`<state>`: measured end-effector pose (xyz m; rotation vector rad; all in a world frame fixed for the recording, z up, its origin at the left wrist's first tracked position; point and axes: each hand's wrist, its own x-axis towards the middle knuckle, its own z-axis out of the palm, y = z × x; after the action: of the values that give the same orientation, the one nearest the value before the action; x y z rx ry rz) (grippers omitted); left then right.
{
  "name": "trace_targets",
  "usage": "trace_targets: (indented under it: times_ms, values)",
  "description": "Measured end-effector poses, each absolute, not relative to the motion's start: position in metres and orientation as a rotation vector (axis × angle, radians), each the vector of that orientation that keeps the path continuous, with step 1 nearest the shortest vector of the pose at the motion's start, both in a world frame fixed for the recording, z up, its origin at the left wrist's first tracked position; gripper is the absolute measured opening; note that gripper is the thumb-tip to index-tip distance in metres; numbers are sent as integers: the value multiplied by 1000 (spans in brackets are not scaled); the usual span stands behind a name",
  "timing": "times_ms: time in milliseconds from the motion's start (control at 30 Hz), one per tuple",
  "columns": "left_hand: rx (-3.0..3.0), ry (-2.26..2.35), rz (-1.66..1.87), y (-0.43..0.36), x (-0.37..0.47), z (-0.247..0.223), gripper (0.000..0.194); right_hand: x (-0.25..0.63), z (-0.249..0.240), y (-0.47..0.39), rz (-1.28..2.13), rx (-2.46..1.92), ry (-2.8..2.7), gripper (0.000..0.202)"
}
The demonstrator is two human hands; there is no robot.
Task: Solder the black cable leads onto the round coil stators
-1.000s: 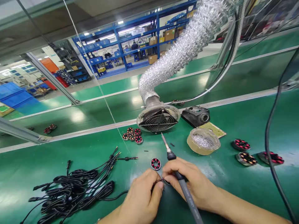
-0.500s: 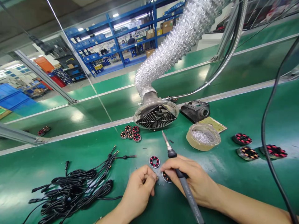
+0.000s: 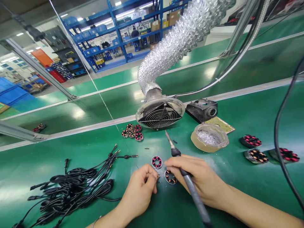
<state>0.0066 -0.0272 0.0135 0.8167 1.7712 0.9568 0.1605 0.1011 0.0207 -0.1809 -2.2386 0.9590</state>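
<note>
My right hand [image 3: 197, 177] is wrapped round the grip of a soldering iron [image 3: 190, 186], whose metal tip points away from me towards the fan. Its fingertips are just above a ring-shaped motor stator with copper windings [image 3: 170, 177]. To the left, my left hand [image 3: 140, 186] is closed in a pinch. A tiny bit of something shows at its fingertips, too small to name. A second stator, with red windings [image 3: 156, 162], lies flat on the green bench just beyond the two hands.
Bundled black cables [image 3: 78, 186] lie at left. Several small stators [image 3: 132, 133] cluster before a fume fan [image 3: 161, 115] with a silver duct [image 3: 171, 47]. A round tub [image 3: 198, 145] of metallic shavings and a black stand [image 3: 201, 110] are right of it; larger stators [image 3: 256, 156] lie farther right, near a hanging cable [image 3: 276, 136].
The view has shifted slightly. My right hand and the soldering iron have moved a little away from the copper-wound stator, which shows more fully. My left hand keeps its pinch.
</note>
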Motion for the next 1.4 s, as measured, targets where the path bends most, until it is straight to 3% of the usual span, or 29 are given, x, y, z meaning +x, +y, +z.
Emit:
trace_targets:
  times_ms: [400, 600, 700, 867, 1100, 1400]
  values:
    - [760, 1732, 1009, -27, 6, 13, 43, 142, 3, 96, 1022, -154, -2278, 18]
    - [746, 1728, 1001, -23, 7, 15, 48, 148, 7, 95, 1358, -330, -2194, 16]
    - [767, 1740, 996, -21, 8, 16, 47, 148, 8, 97, 1405, -332, -2182, 15]
    - [766, 1754, 989, -19, 9, 17, 42, 153, 11, 101, 1163, -225, -2150, 13]
    - [796, 1761, 1007, -18, 8, 15, 34, 182, 29, 105, 969, -226, -2149, 30]
    - [832, 1782, 937, -22, 6, 12, 26, 185, 37, 104, 1192, -256, -2131, 18]
